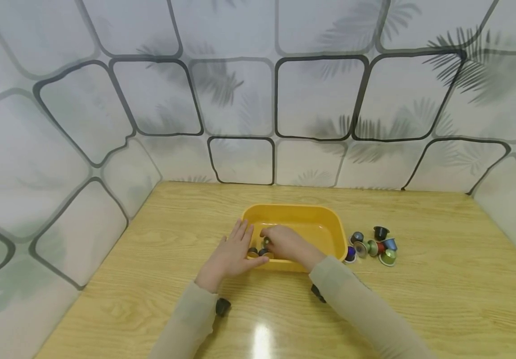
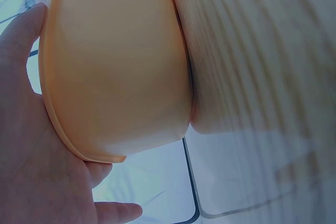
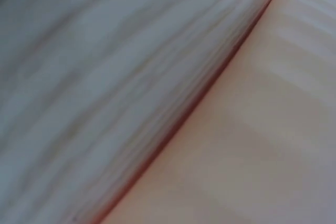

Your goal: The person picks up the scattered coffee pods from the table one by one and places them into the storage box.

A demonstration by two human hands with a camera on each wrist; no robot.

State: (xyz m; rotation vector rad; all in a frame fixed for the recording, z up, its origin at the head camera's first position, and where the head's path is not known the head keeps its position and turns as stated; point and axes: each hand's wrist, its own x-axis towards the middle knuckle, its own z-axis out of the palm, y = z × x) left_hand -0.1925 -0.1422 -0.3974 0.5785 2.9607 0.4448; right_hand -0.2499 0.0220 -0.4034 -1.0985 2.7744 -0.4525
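Observation:
A yellow plastic tray (image 1: 312,214) sits on the wooden table. My left hand (image 1: 228,258) lies across its near left corner, fingers straight and thumb spread along the near rim; the left wrist view shows the palm against the tray's rim (image 2: 58,121). Reaching over the near side, my right hand (image 1: 287,243) is inside the tray, its curled fingers pinching a coffee capsule (image 1: 266,241), partly hidden by them. Two more capsules, one with a brownish-gold lid (image 1: 252,252), stand in the near left corner. Only the tray's outer wall (image 3: 247,145) and table show in the right wrist view.
Right of the tray lies a cluster of coffee capsules, among them a black one (image 1: 381,233), a green one (image 1: 388,257) and a dark blue one (image 1: 350,254). Dark capsules lie beside the left sleeve (image 1: 223,306) and right sleeve. Patterned fabric walls (image 1: 240,99) enclose the table.

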